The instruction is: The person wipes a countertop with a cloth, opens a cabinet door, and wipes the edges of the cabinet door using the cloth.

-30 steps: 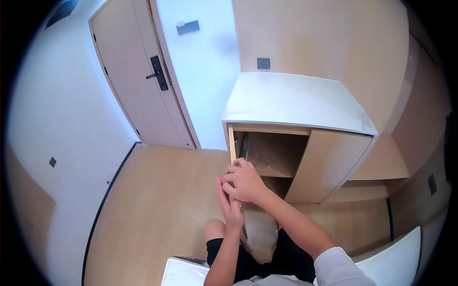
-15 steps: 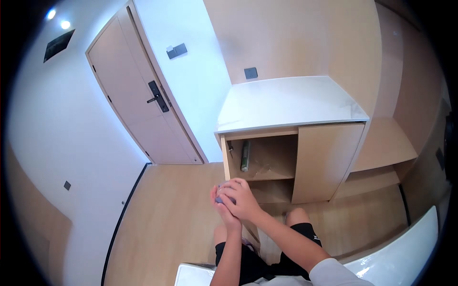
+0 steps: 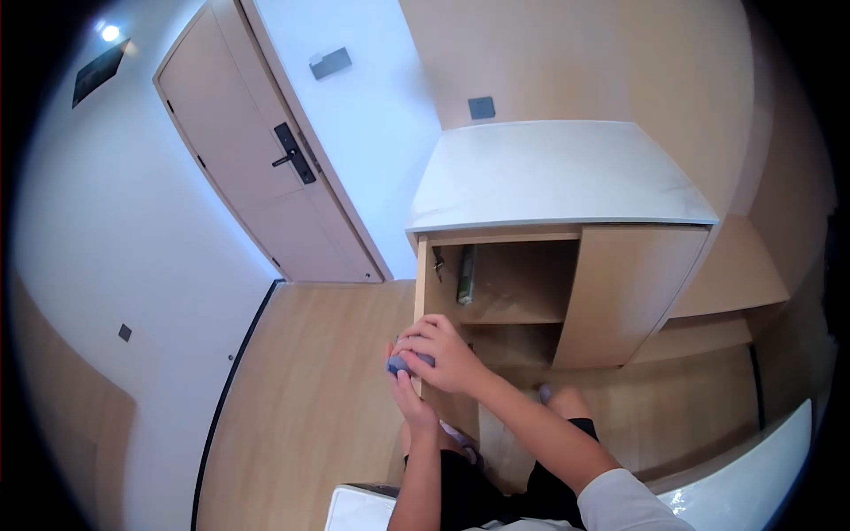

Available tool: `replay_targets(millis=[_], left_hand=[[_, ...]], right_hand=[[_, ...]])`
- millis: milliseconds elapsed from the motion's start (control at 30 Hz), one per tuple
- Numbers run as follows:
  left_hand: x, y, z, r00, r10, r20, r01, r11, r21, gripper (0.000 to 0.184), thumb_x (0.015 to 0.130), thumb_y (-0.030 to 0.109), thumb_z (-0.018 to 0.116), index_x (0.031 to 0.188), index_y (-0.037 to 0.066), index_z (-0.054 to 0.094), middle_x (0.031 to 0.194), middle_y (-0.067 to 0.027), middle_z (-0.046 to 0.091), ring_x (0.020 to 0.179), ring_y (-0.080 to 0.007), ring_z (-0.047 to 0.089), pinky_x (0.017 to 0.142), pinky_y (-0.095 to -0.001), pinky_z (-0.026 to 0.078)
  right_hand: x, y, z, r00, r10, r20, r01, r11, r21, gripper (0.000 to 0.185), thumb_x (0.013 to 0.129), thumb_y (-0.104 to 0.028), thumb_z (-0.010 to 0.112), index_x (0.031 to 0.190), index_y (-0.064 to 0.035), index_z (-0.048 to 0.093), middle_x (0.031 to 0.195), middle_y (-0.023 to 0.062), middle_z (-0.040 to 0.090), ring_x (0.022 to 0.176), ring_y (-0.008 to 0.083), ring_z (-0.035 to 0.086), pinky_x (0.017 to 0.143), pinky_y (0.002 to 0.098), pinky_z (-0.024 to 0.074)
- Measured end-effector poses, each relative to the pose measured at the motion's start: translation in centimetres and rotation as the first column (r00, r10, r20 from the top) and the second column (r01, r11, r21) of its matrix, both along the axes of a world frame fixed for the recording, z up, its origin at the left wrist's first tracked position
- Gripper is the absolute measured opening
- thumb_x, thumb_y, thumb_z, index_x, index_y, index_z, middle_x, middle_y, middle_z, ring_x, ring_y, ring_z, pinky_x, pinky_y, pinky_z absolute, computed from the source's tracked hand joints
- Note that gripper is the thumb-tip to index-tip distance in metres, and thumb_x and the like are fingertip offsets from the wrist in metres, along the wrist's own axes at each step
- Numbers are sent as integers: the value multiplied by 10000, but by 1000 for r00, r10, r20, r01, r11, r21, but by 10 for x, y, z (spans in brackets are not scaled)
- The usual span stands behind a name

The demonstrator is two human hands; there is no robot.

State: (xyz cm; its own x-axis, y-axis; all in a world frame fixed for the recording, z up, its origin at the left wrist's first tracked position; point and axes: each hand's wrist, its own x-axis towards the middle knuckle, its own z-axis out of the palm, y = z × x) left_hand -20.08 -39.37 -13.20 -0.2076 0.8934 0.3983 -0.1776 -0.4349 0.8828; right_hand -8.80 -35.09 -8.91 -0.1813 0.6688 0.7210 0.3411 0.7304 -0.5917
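Both hands are closed around a small grey-blue bundle (image 3: pixel 397 364), mostly covered by fingers; it looks soft, but its kind does not show. My right hand (image 3: pixel 450 356) wraps it from above and the right. From below, my left hand (image 3: pixel 413 400) holds it, thumb pressed on its lower side. The bundle is at the edge of the open cabinet door (image 3: pixel 421 292); whether it touches the door I cannot tell. Behind, inside the cabinet (image 3: pixel 522 274), a green-and-clear cylindrical roll or bottle (image 3: pixel 466 276) stands at the left of the shelf.
A white marble-look top (image 3: pixel 558 173) covers the cabinet, whose right door (image 3: pixel 633 292) is shut. A low wooden ledge (image 3: pixel 730 270) adjoins it at the right. White glossy furniture (image 3: pixel 753 469) curves at the lower right. A room door (image 3: pixel 235 150) with a black handle stands at the left.
My view has shifted closer to the cabinet. Both hands, still around the bundle, have moved slightly up and left, and now overlap the open door's edge.
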Motion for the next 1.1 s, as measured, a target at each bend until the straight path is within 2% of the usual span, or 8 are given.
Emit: replay_targets(millis=[333, 400, 433, 567, 700, 867, 967, 1100], left_hand=[[-6, -4, 8, 940, 105, -326, -177, 964, -198, 651, 1067, 326, 297, 1484, -112, 537, 1500, -229, 591, 1416, -316, 542, 1182, -432, 420], [4, 0, 21, 985, 89, -146, -122, 964, -238, 690, 1040, 357, 293, 1453, -124, 566, 1440, -234, 638, 1360, -316, 591, 1147, -438, 455], [-6, -1, 15, 953, 107, -283, -162, 971, -177, 700, 1035, 364, 289, 1447, -127, 570, 1425, -236, 648, 1355, -317, 595, 1147, -437, 454], [-16, 4, -4, 957, 73, -280, -114, 984, -134, 714, 916, 298, 630, 1477, -134, 536, 1382, -217, 675, 1300, -246, 635, 1095, -344, 481], [-21, 3, -12, 946, 125, -298, -144, 989, -42, 736, 1046, 390, 249, 1433, -149, 566, 1392, -253, 666, 1351, -331, 600, 1144, -429, 450], [-17, 4, -15, 952, 141, -273, -150, 989, -12, 765, 1055, 434, 248, 1398, -156, 593, 1383, -258, 669, 1340, -341, 609, 1149, -445, 450], [-26, 7, -35, 968, 114, -226, -118, 993, -7, 773, 1054, 480, 307, 1512, -114, 496, 1462, -255, 614, 1412, -340, 548, 1191, -451, 410], [-7, 6, -9, 997, -45, 67, 46, 999, -12, 842, 1037, 504, 427, 1671, -5, 205, 1659, -236, 374, 1532, -332, 389, 1250, -449, 329]], right_hand=[[15, 114, -4, 997, -71, 23, 69, 996, 52, 152, 939, -225, 677, 959, -135, 798, 1069, 39, 744, 1115, 306, 611, 1022, 453, 483], [21, 134, -1, 997, -78, 11, 77, 996, 52, 158, 938, -223, 672, 950, -131, 799, 1056, 37, 747, 1108, 299, 622, 1016, 453, 486], [23, 146, -1, 997, -71, 7, 70, 996, 55, 162, 939, -225, 669, 950, -128, 799, 1053, 37, 747, 1107, 297, 627, 1013, 455, 488], [35, 194, -10, 993, -115, -15, 116, 988, 100, 180, 946, -230, 660, 951, -112, 796, 1049, 59, 750, 1106, 306, 644, 990, 442, 508], [35, 220, -4, 988, -149, -28, 150, 989, 20, 186, 946, -220, 653, 952, -97, 792, 1052, 87, 756, 1055, 328, 659, 947, 422, 529], [25, 206, -4, 978, -200, -53, 204, 975, 92, 161, 918, -203, 672, 901, -85, 780, 999, 94, 749, 1020, 332, 657, 919, 425, 532], [14, 162, -1, 985, -165, -54, 169, 982, 81, 133, 886, -194, 696, 869, -83, 767, 962, 95, 735, 1003, 330, 653, 917, 435, 530], [3, 100, 2, 991, -133, -12, 133, 990, 37, 111, 890, -172, 693, 893, -89, 767, 993, 88, 736, 1037, 323, 652, 951, 429, 521]])
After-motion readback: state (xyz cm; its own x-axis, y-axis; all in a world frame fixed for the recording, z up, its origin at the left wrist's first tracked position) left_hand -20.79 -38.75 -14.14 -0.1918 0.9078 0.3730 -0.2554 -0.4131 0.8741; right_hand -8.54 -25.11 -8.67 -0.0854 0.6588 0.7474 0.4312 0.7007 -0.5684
